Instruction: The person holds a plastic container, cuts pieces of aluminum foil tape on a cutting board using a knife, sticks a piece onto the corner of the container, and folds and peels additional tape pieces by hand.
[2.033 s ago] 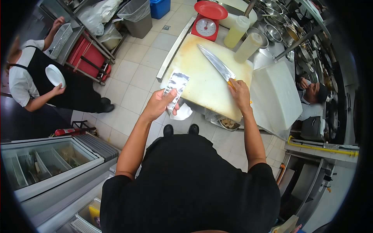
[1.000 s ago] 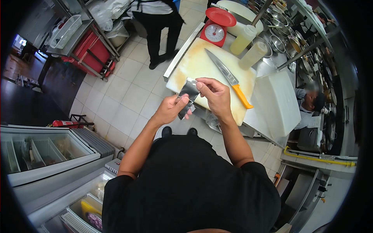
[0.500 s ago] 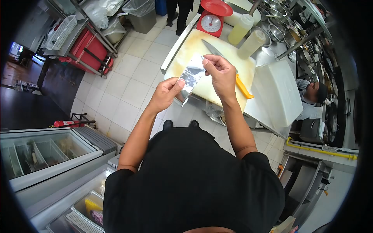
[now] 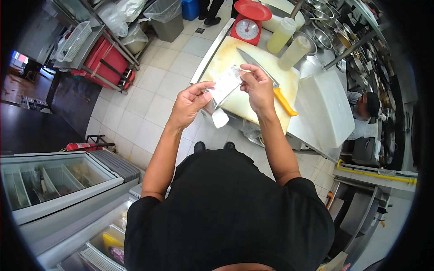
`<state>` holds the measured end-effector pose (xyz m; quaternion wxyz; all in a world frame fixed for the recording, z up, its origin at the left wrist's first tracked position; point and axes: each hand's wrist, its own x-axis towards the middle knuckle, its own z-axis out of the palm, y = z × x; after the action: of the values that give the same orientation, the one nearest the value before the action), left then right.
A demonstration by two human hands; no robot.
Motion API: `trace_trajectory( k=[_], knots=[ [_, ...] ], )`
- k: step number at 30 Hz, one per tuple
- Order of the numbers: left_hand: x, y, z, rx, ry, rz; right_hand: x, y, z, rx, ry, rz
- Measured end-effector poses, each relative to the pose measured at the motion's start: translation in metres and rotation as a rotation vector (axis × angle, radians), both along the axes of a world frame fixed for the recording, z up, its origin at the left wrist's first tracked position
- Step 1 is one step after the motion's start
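Between both hands, above the cutting board, is a small silver foil packet (image 4: 224, 86). My left hand (image 4: 191, 104) pinches its left edge with thumb and fingers. At the opposite, upper right edge, my right hand (image 4: 259, 88) grips it with thumb and forefinger. A white flap or piece (image 4: 220, 118) hangs at the packet's lower end; whether it is part of the packet I cannot tell. Under the hands lies a worn, off-white cutting board (image 4: 221, 56). On it, beyond my right hand, rests a knife with a yellow handle (image 4: 285, 102), its blade pointing away.
A red dial scale (image 4: 247, 28) and two squeeze bottles (image 4: 281, 35) stand past the board. A white container (image 4: 323, 108) is on the counter at right. Glass-topped freezers (image 4: 58, 180) line the left. A co-worker (image 4: 364, 108) is at right, near several metal bowls (image 4: 322, 38).
The packet has turned, showing a paler face, and the white flap now hangs out lower down. My left fingers have spread more over its edge. The view has shifted slightly.
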<state>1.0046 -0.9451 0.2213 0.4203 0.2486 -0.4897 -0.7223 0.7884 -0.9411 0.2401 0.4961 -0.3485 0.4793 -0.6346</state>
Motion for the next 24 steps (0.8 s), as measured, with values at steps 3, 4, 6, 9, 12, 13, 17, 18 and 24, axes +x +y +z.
trace_trajectory(
  k=[3,4,6,9,12,13,17,18,24],
  knots=[
    [0.004,-0.004,-0.006,0.031,-0.019,-0.024,0.002,-0.002,0.001,0.022,-0.034,0.01],
    [0.003,-0.004,-0.006,0.031,-0.022,-0.031,0.002,-0.002,0.002,-0.002,-0.019,0.001],
    [0.001,-0.003,-0.006,-0.08,-0.071,0.015,0.001,-0.002,0.011,-0.022,0.012,0.013],
    [0.001,-0.008,-0.009,0.025,-0.125,-0.067,0.005,-0.005,0.019,-0.056,0.048,0.032],
    [-0.005,-0.009,-0.004,0.019,-0.07,-0.078,0.004,-0.009,0.02,-0.07,0.054,0.018],
    [-0.006,-0.01,-0.003,0.018,-0.069,-0.077,0.004,-0.01,0.019,-0.069,0.055,0.001],
    [-0.004,-0.01,-0.005,0.037,0.126,-0.049,0.001,-0.012,0.009,-0.017,-0.013,0.011],
    [-0.003,-0.01,-0.005,0.043,0.19,-0.038,0.002,-0.011,0.005,0.039,-0.052,0.033],
    [0.002,-0.012,0.0,0.006,0.101,-0.012,0.008,0.001,-0.031,0.208,-0.23,0.16]
  ],
)
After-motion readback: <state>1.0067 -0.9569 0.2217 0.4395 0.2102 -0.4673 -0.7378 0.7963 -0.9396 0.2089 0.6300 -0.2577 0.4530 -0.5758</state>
